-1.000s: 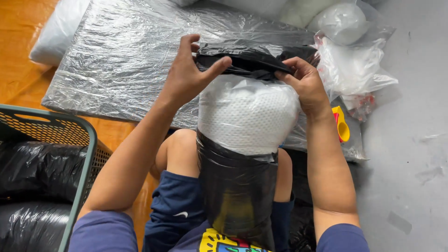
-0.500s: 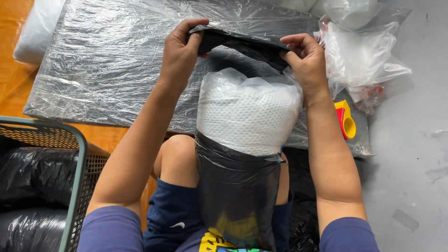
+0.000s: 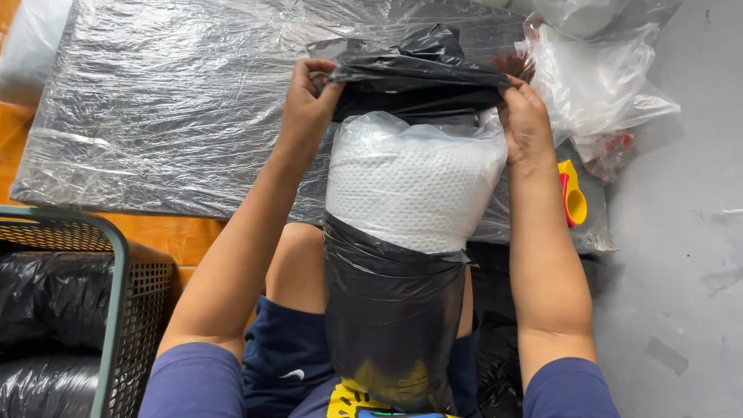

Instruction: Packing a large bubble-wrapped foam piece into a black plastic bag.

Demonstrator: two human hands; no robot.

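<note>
My left hand and right hand each pinch one end of a black bag, stretched between them just above the top of the white roll. The roll stands upright on my lap, its lower half already sleeved in another black bag.

The film looks thin, so I think it could tear where my fingers bunch it, or slip out of one pinch if I pull unevenly. The roll has only my thighs to prop it (no hand on it), so it could tip toward the plastic-covered board.

The second bag's mouth is crumpled, so I can't tell which way it opens. The roll's base is hidden. The basket at my left is cut off, and the yellow tool is partly behind my forearm.
</note>
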